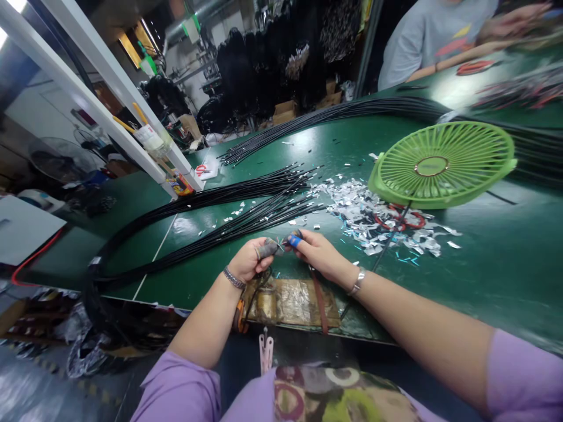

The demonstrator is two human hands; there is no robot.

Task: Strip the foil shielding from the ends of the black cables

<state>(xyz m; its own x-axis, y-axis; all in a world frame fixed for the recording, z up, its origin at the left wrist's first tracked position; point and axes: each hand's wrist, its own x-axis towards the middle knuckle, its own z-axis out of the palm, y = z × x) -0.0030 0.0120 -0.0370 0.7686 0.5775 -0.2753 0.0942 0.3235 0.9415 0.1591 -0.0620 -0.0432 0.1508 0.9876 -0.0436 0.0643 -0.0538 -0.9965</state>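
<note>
My left hand (256,256) and my right hand (310,248) meet over the near edge of the green table, fingertips almost touching. Both are closed in a pinch, with dark coverings on some fingertips and a blue wrap on the right thumb. Between them show the thin, fanned-out wire ends of a black cable (264,274), which hangs below the left fingers. Just beneath the hands lies a tape-wrapped board (297,298) with a brown strap (318,302) across it. Whether the right fingers hold a wire strand or only touch it is too small to see clearly.
Bundles of black cables (246,220) curve over the green table (497,252) on the left. A green fan (433,166) stands right of a pile of foil scraps (356,214), with red-handled scissors (411,220) among them. Another person (435,41) sits at the far right.
</note>
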